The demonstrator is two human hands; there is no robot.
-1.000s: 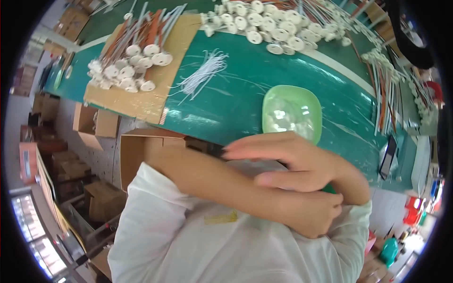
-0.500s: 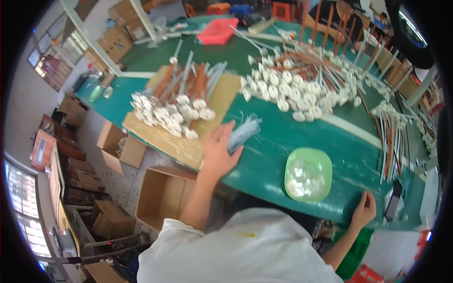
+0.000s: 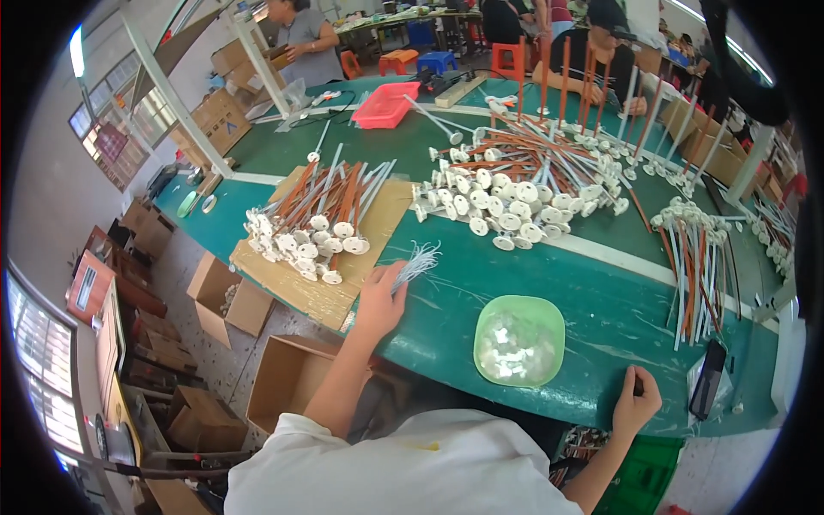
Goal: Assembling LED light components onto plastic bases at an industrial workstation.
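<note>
My left hand (image 3: 376, 302) is closed round a bundle of thin pale strands (image 3: 419, 261) at the near side of the green table; their loose ends fan out past my fingers. My right hand (image 3: 637, 402) is at the table's near edge, fingers curled in; whether anything is inside is hidden. Between my hands stands a light green bowl (image 3: 519, 378) with shiny, clear contents too small to tell. Beyond my left hand, grey and brown rods with white round ends (image 3: 309, 245) lie on a cardboard sheet (image 3: 283, 283).
A large heap of similar rods (image 3: 515, 202) lies farther back, with another group (image 3: 691, 275) at the right. A black phone (image 3: 708, 379) rests near my right hand. A red tray (image 3: 384, 107) is at the back. Open cardboard boxes (image 3: 296, 378) stand lower left. People sit and stand beyond.
The view has tilted up and shows more of the room. My left fingers have drawn closer together on the strands. My right hand stays about where it was.
</note>
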